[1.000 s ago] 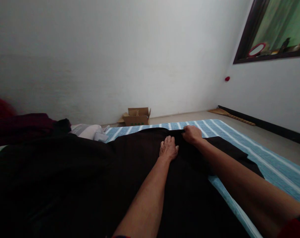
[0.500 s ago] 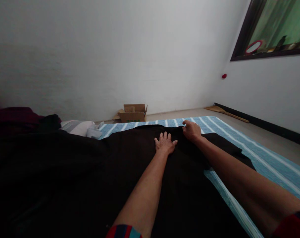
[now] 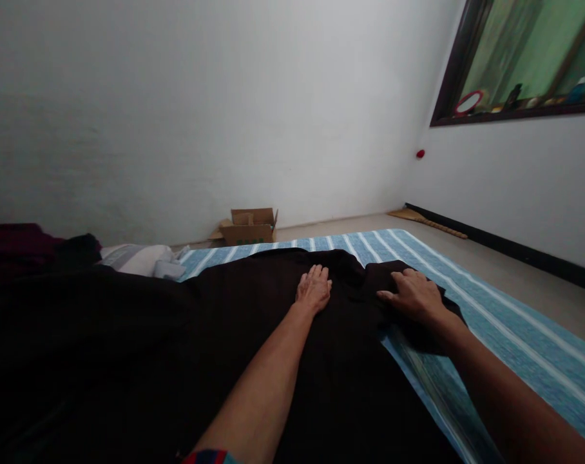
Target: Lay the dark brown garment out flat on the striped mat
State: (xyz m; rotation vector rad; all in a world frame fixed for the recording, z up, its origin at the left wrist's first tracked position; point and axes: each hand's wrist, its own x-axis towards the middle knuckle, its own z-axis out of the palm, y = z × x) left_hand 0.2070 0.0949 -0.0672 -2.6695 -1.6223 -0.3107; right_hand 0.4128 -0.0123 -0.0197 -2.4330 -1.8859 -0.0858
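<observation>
1. Large black cloth garment (image 3: pixel 254 335): lies spread over the blue mat with white stripes (image 3: pixel 515 341), covering most of its near and left part; its far edge falls short of the mat's far end, and a flap reaches out to the right.
2. Left hand (image 3: pixel 314 290): rests palm down on the black cloth near its far edge, fingers straight and close together, flat against the fabric and holding nothing.
3. Right hand (image 3: pixel 413 295): lies palm down on the right flap of the cloth, fingers slightly spread and lightly curved, thumb out to the side; whether it pinches the fabric cannot be told.
4. Forearms: both bare, stretched forward over the cloth; a striped red and blue sleeve edge (image 3: pixel 208 457) shows at the bottom.
5. Pale grey and white folded fabric (image 3: pixel 138 260): at the cloth's far left, beside a dark red bundle (image 3: pixel 12 241).
6. Open brown cardboard box (image 3: pixel 248 225): on the floor against the white wall (image 3: pixel 200 109), beyond the mat.
7. Dark-framed window (image 3: pixel 519 58): upper right, with small objects on its sill.
</observation>
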